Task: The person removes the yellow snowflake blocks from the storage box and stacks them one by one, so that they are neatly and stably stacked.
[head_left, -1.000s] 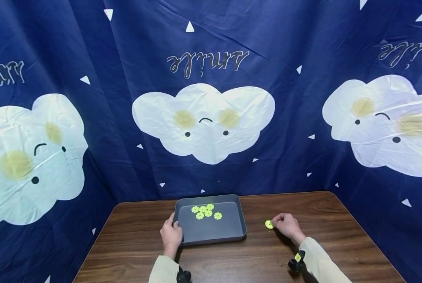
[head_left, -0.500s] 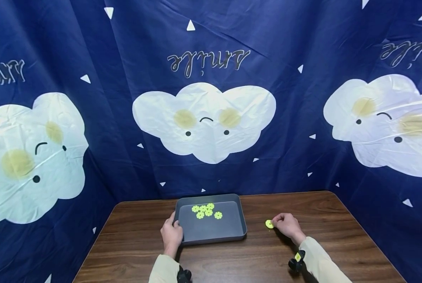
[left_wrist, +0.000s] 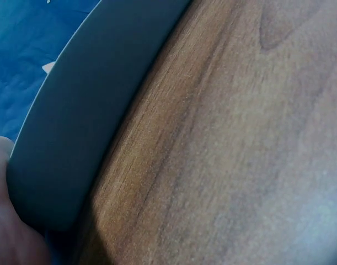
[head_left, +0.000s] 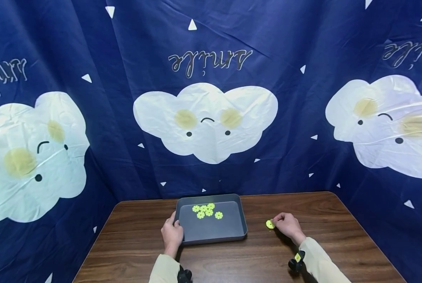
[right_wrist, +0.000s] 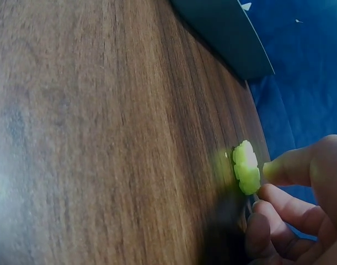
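A dark grey rectangular baking tray [head_left: 216,232] stands on the table. My left hand [head_left: 172,236] grips its left side, the thumb by the rim; in the left wrist view only part of the hand [left_wrist: 14,226] shows beside the tray's outer wall [left_wrist: 74,121]. Several yellow-green, flower-shaped notched discs [head_left: 209,212] lie at the back of the tray. To the right of the tray, my right hand [head_left: 288,226] pinches one more such disc [head_left: 269,224] by its edge, low over the table. Close up, this disc [right_wrist: 246,168] shows at the fingertips of the right hand [right_wrist: 300,204].
Brown wood-grain table [head_left: 136,236] surface surrounds the tray, with a tiny pale speck near the held disc. Dark blue curtains [head_left: 211,177] with cloud prints hang behind the table and on both sides.
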`<state>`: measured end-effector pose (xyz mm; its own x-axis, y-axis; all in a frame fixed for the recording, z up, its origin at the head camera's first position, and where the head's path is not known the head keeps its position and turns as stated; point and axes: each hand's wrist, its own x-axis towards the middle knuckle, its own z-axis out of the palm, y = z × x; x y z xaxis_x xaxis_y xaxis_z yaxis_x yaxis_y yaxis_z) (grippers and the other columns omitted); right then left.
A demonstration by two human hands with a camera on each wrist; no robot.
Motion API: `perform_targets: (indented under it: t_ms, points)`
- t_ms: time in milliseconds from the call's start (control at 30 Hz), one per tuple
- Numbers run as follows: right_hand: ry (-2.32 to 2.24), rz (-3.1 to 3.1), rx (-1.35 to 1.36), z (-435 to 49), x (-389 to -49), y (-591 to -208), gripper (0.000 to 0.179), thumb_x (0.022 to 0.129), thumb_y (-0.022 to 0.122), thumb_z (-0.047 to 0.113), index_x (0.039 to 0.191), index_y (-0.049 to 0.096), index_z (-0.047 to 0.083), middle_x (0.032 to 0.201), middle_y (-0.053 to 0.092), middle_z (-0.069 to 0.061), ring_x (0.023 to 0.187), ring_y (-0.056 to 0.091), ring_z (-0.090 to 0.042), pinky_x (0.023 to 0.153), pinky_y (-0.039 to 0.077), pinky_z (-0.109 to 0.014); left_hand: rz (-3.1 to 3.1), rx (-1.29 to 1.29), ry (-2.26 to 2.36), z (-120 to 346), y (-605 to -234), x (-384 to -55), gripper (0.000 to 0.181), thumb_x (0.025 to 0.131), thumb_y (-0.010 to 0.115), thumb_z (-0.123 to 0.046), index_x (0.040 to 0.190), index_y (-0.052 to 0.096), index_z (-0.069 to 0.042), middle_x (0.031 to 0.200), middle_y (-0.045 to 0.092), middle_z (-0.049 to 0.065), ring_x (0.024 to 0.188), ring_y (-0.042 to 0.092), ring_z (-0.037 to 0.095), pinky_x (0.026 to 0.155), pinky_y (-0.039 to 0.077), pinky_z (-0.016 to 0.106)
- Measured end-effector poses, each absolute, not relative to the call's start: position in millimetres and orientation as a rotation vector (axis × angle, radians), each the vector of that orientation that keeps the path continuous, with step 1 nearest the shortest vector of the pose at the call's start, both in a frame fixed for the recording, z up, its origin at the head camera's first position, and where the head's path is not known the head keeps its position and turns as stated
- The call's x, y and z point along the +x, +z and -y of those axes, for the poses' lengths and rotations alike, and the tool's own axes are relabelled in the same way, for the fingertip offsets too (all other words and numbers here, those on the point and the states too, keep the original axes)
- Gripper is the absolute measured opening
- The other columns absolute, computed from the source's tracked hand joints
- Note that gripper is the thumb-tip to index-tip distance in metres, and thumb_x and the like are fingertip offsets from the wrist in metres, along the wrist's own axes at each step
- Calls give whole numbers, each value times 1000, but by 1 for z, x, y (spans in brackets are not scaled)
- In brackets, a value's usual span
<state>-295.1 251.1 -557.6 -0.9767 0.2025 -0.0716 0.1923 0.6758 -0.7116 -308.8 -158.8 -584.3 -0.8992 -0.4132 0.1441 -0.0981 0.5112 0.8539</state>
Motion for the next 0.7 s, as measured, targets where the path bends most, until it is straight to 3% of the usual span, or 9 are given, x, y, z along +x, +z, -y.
perform_targets:
  t_ms: [367, 700]
  points:
    - [1118, 2825, -209, -235, -305, -539, 17, 91, 70, 25, 86, 70, 9, 80, 66, -1, 74, 58, -17, 65, 45, -29, 2405, 383, -1303, 161, -585, -308, 45, 96, 51, 3, 140, 58, 1, 131, 62, 30, 126, 55, 50, 108, 44, 59]
    - [1191, 2755, 6, -171, -332, -509, 11, 88, 76, 21, 88, 71, 12, 74, 62, 2, 66, 55, -13, 62, 45, -27, 2405, 383, -1303, 161, -587, -308, 45, 96, 51, 3, 140, 58, 1, 130, 62, 30, 125, 56, 50, 107, 45, 59]
